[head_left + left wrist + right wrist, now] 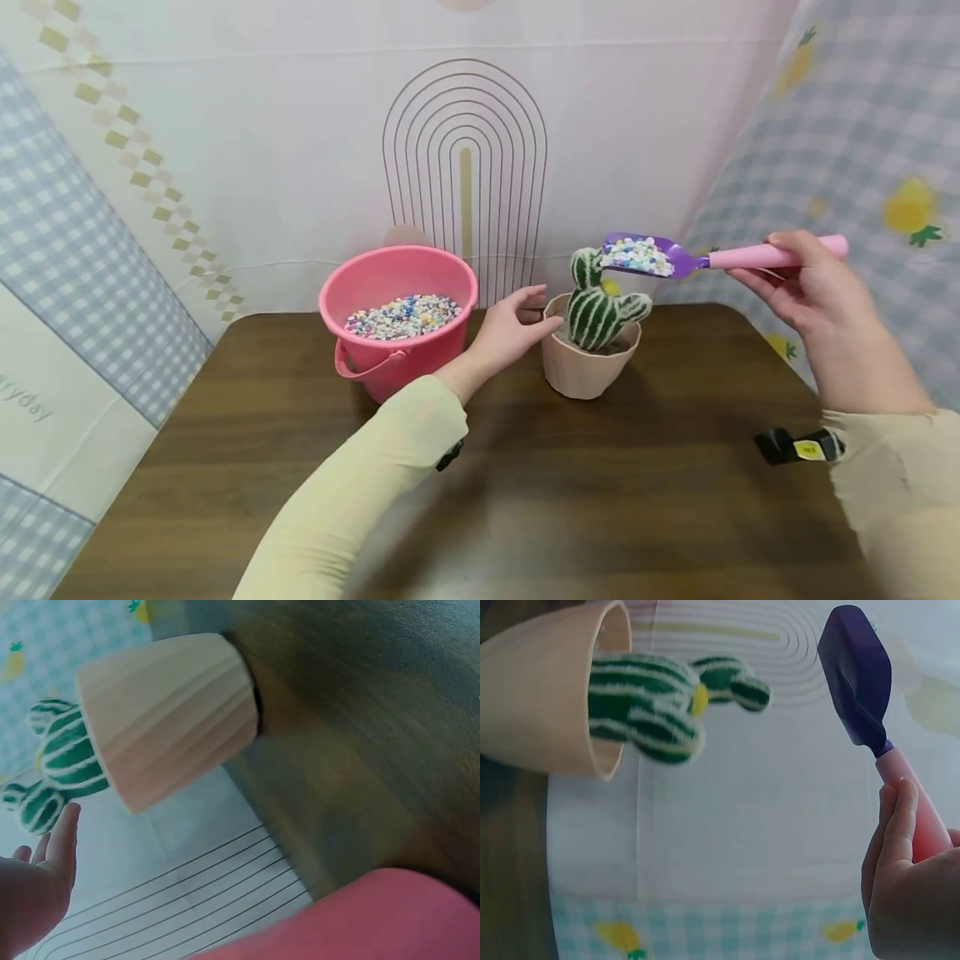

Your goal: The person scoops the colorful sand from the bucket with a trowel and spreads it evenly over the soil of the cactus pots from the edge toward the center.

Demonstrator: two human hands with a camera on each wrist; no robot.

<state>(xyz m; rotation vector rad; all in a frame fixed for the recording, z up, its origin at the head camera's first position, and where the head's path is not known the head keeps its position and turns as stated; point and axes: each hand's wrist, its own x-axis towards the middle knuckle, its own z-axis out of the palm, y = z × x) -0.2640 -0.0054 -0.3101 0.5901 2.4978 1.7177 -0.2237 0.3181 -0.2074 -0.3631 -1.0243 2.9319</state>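
My right hand [813, 287] grips the pink handle of a purple toy shovel [681, 262], held level above the pot. Small multicoloured beads [637, 255] heap in its scoop. In the right wrist view the dark underside of the shovel [856, 675] shows. A knitted green cactus [595, 318] with white stripes stands in a beige pot [579, 373] on the table. My left hand [512, 327] reaches to the pot's left rim, fingers extended and thumb right at the edge. In the left wrist view the left hand [45, 881] appears beside the cactus top, holding nothing.
Left of the pot stands a pink bucket [371, 367] partly filled with multicoloured beads [405, 317], its handle hanging at the front. Both are near the back of the brown wooden table [585, 492]. A patterned cloth [637, 108] hangs right behind.
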